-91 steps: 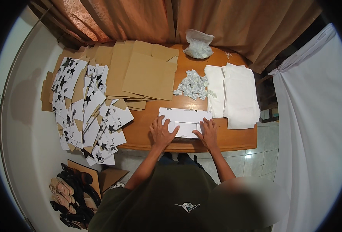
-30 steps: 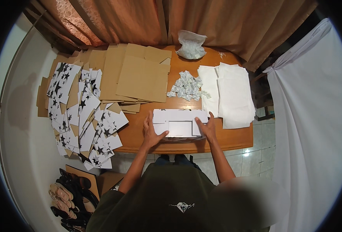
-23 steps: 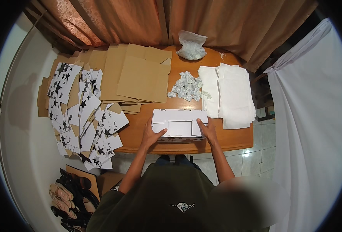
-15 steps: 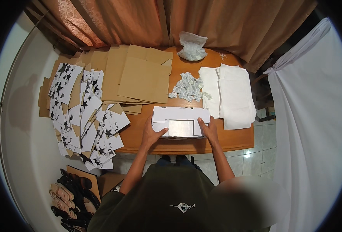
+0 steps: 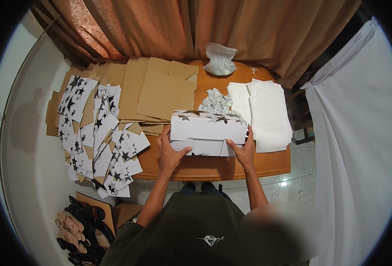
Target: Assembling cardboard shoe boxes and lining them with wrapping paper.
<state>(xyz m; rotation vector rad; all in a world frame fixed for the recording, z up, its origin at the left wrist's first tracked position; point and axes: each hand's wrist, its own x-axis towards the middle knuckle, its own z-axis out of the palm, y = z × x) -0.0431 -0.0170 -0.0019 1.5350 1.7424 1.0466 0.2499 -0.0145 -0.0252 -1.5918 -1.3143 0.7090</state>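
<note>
A white cardboard box [image 5: 208, 128] with black stars along its far side is held in front of me, over the near part of the table. My left hand [image 5: 171, 150] grips its left end, thumb lying on the near flap. Around the right end is my right hand [image 5: 242, 148], its thumb pressed on the same near side. White panels face me, and the inside of the box is hidden. Just beyond it lies a heap of small silvery-white sachets [image 5: 215, 101], partly covered by the box.
Flat brown cardboard pieces [image 5: 166, 95] and star-printed white ones [image 5: 103, 128] cover the table's left side. White paper sheets [image 5: 270, 115] are stacked at right. A clear plastic bag [image 5: 220, 60] stands at the back. Shoes [image 5: 83, 226] lie at lower left; a white cloth [image 5: 355, 133] hangs at right.
The box has tipped and risen slightly, showing more of its starred side. Its opening, visible before, is now covered by white panels. Both hands keep their hold at the ends.
</note>
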